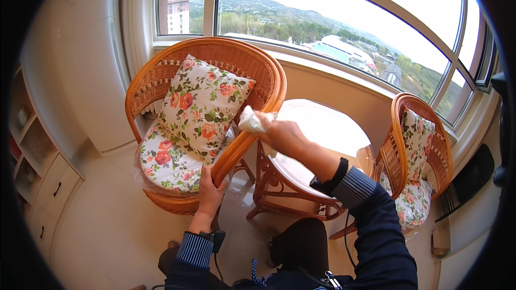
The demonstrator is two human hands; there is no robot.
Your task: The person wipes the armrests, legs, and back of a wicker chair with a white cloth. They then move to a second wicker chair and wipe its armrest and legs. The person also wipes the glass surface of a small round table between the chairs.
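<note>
A rattan armchair (209,44) stands before me, with a floral pillow (201,106) leaning on its backrest and a plastic-covered floral seat cushion (165,165) beneath. My left hand (210,193) grips the front end of the chair's right armrest (234,159). Farther up the same armrest, my right hand (284,135) presses a crumpled white cloth (254,121) against the rattan. The fingers of that hand are partly hidden by the cloth and by motion blur.
A round glass-topped rattan table (318,123) is right of the armchair. Beyond it stands a second rattan chair (399,137) with floral cushions. A white cabinet (80,68) and a drawer unit (56,193) are on the left. A wide window (290,24) spans the back.
</note>
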